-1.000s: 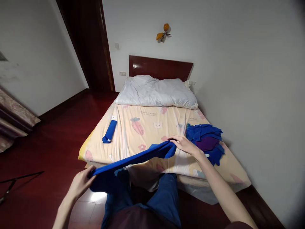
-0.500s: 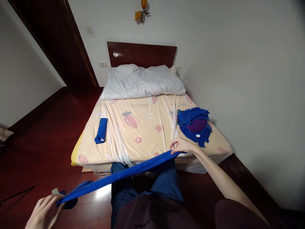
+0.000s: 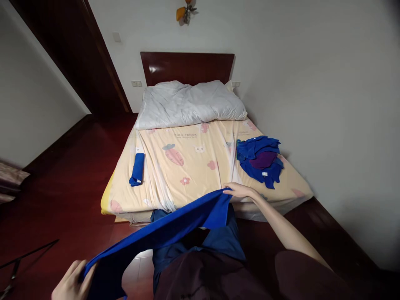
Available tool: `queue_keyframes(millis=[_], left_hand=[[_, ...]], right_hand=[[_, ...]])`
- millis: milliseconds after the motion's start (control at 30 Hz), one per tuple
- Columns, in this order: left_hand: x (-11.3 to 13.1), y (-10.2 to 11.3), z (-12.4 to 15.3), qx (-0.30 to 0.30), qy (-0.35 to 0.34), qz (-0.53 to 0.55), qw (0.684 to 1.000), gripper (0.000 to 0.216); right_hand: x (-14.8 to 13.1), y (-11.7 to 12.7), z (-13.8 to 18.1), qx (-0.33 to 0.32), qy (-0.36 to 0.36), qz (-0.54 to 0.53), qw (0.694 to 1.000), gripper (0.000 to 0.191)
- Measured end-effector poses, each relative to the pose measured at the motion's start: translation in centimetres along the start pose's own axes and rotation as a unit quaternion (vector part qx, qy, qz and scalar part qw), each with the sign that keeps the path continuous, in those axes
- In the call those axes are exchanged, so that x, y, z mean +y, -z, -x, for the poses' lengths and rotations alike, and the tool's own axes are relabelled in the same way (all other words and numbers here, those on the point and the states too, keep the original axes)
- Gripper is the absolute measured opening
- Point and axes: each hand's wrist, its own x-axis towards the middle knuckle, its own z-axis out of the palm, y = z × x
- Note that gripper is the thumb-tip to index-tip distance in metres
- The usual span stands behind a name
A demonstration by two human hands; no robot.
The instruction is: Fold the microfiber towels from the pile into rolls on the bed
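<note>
A blue cloth stretches between my two hands in front of the bed's foot. My left hand grips its lower left end near the bottom edge of the view. At the mattress edge my right hand pinches the cloth's upper right corner. The cloth hangs open as a wide sheet over my blue-trousered legs. A rolled blue cloth lies on the left side of the bed. A loose pile of blue and purple cloths sits on the bed's right side, just beyond my right hand.
A white duvet is bunched at the dark wooden headboard. The bed stands against the right wall. Dark red wooden floor runs along its left, with a doorway behind. A thin black stand lies at bottom left.
The cloth, pulled taut into a narrow band half a second ago, now hangs spread wide. My left hand moved down and left from its place a second ago; my right hand stayed at the bed edge.
</note>
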Motion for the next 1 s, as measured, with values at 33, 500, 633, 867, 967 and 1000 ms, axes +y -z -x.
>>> queue_keyframes(millis=[33, 500, 633, 867, 967, 1000], left_hand=[[1.0, -0.1, -0.4, -0.006, -0.012, 0.008, 1.0, 0.029], [10.6, -1.2, -5.0, 0.087, 0.015, -0.087, 0.992, 0.046], [8.4, -0.8, -5.3, -0.001, -0.125, -0.009, 0.992, 0.032], [5.2, 1.2, -7.0, -0.128, -0.169, 0.041, 0.976, 0.036], [6.6, 1.0, -10.1, -0.162, -0.156, 0.009, 0.974, 0.041], [7.4, 0.7, -11.6, -0.166, -0.149, -0.013, 0.975, 0.04]], right_hand=[[0.7, -0.4, 0.4, 0.05, -0.002, -0.021, 0.999, 0.03], [4.8, 3.0, 7.9, 0.287, -0.11, -0.058, 0.95, 0.048], [4.7, 3.2, 10.7, 0.248, -0.131, -0.061, 0.958, 0.05], [3.9, 3.8, 14.9, 0.172, -0.181, -0.138, 0.958, 0.062], [5.0, 4.8, 14.5, 0.191, -0.166, -0.154, 0.955, 0.061], [5.4, 5.3, 14.0, 0.196, -0.159, -0.157, 0.955, 0.061]])
